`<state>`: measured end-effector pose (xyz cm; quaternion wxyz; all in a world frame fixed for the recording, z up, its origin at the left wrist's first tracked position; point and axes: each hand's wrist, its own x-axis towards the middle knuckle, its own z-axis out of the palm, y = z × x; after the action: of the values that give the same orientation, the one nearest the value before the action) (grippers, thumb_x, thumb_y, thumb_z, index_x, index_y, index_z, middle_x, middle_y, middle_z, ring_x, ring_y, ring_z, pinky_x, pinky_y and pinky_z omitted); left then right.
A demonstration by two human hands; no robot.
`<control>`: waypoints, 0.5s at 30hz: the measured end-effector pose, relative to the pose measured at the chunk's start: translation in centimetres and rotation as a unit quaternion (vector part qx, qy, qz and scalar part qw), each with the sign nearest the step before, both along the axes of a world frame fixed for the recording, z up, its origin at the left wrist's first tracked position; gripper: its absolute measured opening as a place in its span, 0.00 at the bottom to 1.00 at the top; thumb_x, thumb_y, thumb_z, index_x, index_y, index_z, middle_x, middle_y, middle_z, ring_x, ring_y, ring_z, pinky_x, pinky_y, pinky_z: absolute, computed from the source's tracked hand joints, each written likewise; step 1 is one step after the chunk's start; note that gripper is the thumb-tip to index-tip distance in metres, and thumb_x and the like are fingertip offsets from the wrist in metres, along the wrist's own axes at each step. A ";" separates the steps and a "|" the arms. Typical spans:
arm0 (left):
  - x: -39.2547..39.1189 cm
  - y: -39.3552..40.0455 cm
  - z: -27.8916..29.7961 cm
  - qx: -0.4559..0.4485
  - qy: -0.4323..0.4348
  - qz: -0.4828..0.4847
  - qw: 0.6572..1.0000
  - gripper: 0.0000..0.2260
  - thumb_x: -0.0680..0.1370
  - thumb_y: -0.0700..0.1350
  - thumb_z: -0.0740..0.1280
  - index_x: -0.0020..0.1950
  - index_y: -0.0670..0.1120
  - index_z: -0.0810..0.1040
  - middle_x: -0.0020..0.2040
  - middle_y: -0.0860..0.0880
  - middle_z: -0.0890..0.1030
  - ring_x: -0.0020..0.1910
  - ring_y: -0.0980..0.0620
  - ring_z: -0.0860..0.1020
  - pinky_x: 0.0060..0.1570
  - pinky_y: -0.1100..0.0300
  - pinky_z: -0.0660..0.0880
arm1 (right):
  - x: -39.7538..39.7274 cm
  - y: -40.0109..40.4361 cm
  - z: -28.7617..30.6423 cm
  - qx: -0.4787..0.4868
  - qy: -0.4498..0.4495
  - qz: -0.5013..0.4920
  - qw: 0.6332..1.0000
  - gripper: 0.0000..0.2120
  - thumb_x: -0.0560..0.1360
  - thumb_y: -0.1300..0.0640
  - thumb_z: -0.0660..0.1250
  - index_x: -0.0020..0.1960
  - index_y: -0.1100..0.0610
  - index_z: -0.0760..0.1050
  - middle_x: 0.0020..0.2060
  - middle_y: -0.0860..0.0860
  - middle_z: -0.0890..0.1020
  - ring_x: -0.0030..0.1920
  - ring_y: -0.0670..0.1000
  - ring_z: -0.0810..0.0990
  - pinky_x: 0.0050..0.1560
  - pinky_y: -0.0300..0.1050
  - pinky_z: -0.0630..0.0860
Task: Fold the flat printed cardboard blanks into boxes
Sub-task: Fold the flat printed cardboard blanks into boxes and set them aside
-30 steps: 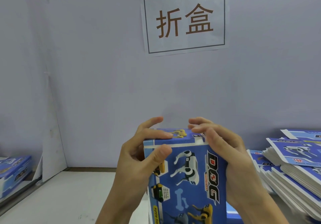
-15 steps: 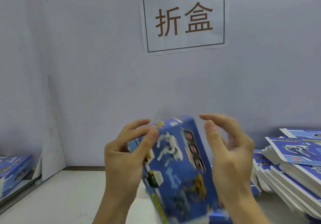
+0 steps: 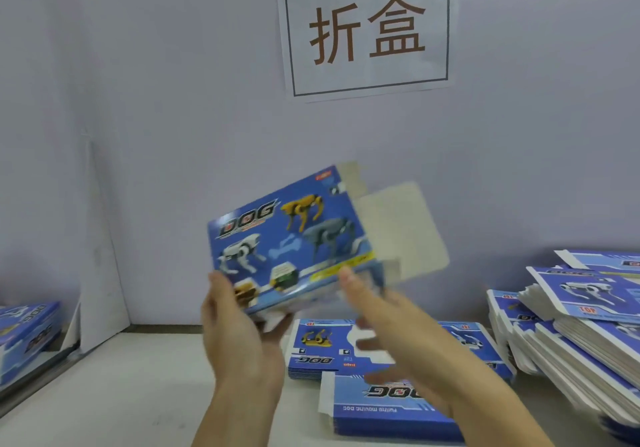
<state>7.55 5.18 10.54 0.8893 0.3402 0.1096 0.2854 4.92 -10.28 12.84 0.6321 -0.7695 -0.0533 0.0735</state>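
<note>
Showing one half-formed box (image 3: 287, 238) held in the air above the bench (image 3: 121, 384), tilted, its printed face toward the camera and its grey end flap (image 3: 401, 228) standing open at the right end. The left hand (image 3: 239, 335) grips the lower left corner, thumb on the printed face and fingers hidden behind. The right hand (image 3: 391, 339) touches the lower edge with its thumb tip; its fingers look loosely spread beneath the box, blurred (whether they clasp anything cannot be told). Below, flat blanks (image 3: 391, 408) lie in low stacks near the middle of the bench, a taller fanned stack (image 3: 581, 325) sits at its right edge, and a finished box (image 3: 24, 328) rests at the left edge. A paper sign (image 3: 367, 30) hangs on the back wall.

Handling, as judged: thin card, light, stiff along panels yet easily creased, its glossy print somewhat slippery. Hold by corners and folded edges, then press the open flap along its score line.
</note>
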 end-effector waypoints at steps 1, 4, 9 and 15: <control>0.0 -0.8 -0.2 0.029 -0.008 -0.057 0.998 0.20 0.78 0.60 0.65 0.63 0.47 0.77 0.52 0.44 0.85 0.44 0.43 0.86 0.47 0.38 0.82 | 0.2 -0.2 0.1 0.084 -0.017 -0.016 0.996 0.43 0.56 0.22 0.65 0.68 0.38 0.65 0.60 0.44 0.77 0.60 0.53 0.78 0.44 0.54 0.83; -0.3 -2.6 -0.8 0.132 0.014 -0.229 0.964 0.25 0.69 0.60 0.73 0.61 0.48 0.79 0.54 0.42 0.85 0.48 0.39 0.85 0.48 0.40 0.82 | 1.5 -1.2 -0.4 0.291 -0.114 -0.128 0.941 0.42 0.61 0.34 0.73 0.72 0.41 0.64 0.56 0.46 0.83 0.59 0.56 0.81 0.46 0.58 0.82; -0.2 -2.0 -1.5 0.314 0.068 -0.183 0.929 0.32 0.64 0.66 0.70 0.63 0.52 0.75 0.51 0.53 0.85 0.45 0.57 0.84 0.42 0.58 0.78 | 2.5 -4.7 -1.4 0.253 -0.192 -0.146 0.937 0.35 0.62 0.43 0.75 0.67 0.42 0.70 0.45 0.52 0.87 0.45 0.55 0.87 0.34 0.42 0.82; 0.1 0.7 -1.0 0.332 -0.083 -0.166 0.925 0.25 0.71 0.60 0.67 0.68 0.58 0.71 0.52 0.49 0.86 0.46 0.47 0.86 0.39 0.55 0.82 | 2.9 -5.0 -2.8 0.021 -0.143 0.050 0.988 0.38 0.58 0.34 0.77 0.65 0.26 0.65 0.48 0.45 0.85 0.49 0.46 0.86 0.45 0.42 0.83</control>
<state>7.66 5.91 9.51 0.7661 0.6042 -0.1238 0.1807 7.80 -15.28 10.01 0.6294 -0.7551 -0.1835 -0.0071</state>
